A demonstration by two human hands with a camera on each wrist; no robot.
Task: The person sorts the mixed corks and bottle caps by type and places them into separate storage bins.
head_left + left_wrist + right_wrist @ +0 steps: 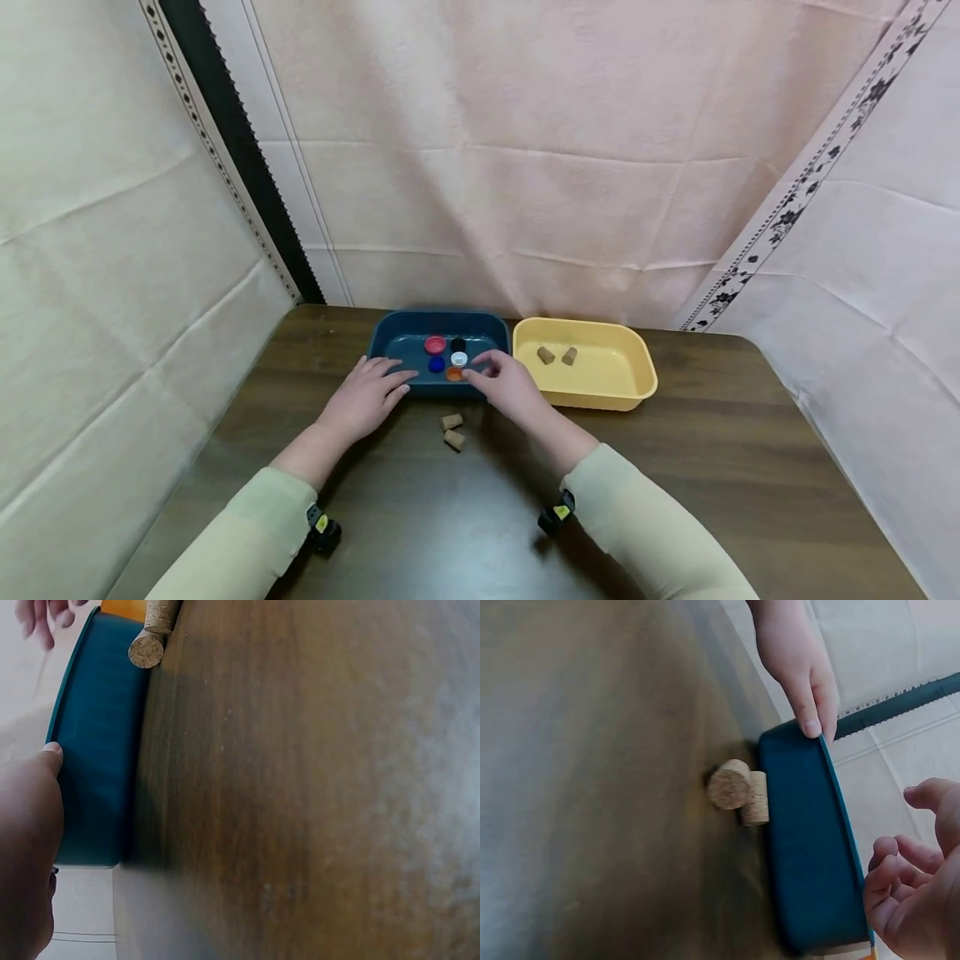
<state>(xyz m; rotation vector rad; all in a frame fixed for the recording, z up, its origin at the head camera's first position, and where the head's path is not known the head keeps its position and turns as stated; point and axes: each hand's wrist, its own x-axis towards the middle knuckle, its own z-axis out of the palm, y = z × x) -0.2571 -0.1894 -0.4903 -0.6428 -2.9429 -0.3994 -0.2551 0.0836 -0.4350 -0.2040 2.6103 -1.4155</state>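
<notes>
A dark blue tray [403, 330] holds several caps: a red cap [435, 345], a black cap [458, 344], a blue cap [437, 364], a white cap [459, 359] and an orange cap [454, 374]. At its front left corner my left hand [367, 397] rests on the rim, fingers extended over the inside; the thumb touches the edge in the left wrist view. Above the tray's right front side hovers my right hand [510, 387]. Its thumb and loosely bent fingers stand apart in the right wrist view, with nothing visible between them.
Close to the blue tray's front, two corks lie on the brown table [450, 517]: a nearer cork [453, 440] and a farther cork [452, 422]. A yellow tray [600, 395] on the right contains two corks [546, 355]. White cloth [525, 208] hangs behind the table.
</notes>
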